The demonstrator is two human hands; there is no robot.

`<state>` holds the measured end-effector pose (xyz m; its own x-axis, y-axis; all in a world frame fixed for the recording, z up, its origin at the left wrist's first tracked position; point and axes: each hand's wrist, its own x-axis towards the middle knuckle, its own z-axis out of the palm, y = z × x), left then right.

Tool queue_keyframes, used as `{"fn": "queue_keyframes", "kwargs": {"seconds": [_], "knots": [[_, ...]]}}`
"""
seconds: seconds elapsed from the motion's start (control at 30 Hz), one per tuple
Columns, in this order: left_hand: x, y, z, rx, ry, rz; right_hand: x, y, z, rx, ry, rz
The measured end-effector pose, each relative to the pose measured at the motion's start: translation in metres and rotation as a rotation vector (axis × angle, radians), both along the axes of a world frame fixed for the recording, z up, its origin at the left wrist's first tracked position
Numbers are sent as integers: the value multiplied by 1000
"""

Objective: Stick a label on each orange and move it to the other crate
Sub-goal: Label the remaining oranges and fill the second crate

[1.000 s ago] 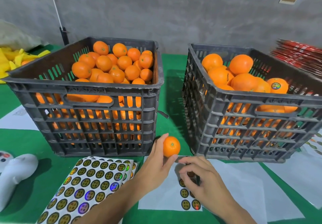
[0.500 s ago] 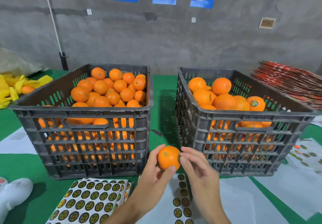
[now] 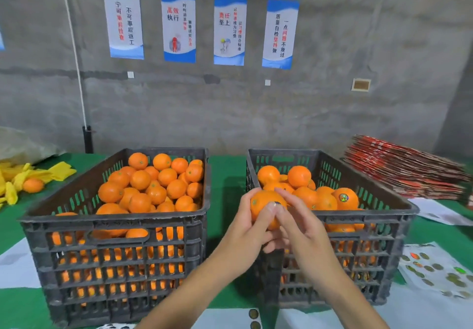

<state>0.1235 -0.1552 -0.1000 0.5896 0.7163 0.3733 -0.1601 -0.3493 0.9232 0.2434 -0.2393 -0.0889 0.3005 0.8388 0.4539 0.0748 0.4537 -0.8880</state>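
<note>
two crates [image 3: 115, 228], four posters [image 3: 124, 20], two hands [image 3: 245, 231]

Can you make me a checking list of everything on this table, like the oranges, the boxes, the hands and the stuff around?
Surface: green table cover, white paper sheets on it.
Job's things: round orange with a small dark label held up before the right dark plastic crate; a labelled orange lies inside. Left dark plastic crate is heaped with oranges. Round sticker sheet at right.
Clutter: yellow foam wraps, one loose orange, stacked red flat cartons.
Fingers: left hand grips the orange; right hand presses the label.
Cables: white cord down the wall.
Surroundings: grey concrete wall, four blue-and-white posters.
</note>
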Motion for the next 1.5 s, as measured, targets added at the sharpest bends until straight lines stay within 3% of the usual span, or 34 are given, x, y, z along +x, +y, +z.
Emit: {"fn": "queue_keyframes", "kwargs": {"seconds": [0.1,0.23,0.33,0.47,0.67,0.87,1.13,1.27,1.5], "knots": [[9,9,28,127,65,21,19,4,23,100,-110,-228],[12,29,51,173,74,129,57,19,39,25,-519,-548],[8,42,63,217,146,211,75,32,45,-210,-653,-476],[-5,62,68,288,240,270,85,45,46,-223,-700,-470],[-32,114,67,366,400,426,86,78,50,-315,-863,-639],[-59,178,47,366,717,462,79,102,58,-338,-908,-512],[-55,219,40,56,1454,120,51,114,49,-266,-907,-454],[-45,226,36,29,1642,-12,52,110,47,-278,-909,-442],[-40,234,23,-81,1748,26,53,111,46,-279,-885,-432]]}}
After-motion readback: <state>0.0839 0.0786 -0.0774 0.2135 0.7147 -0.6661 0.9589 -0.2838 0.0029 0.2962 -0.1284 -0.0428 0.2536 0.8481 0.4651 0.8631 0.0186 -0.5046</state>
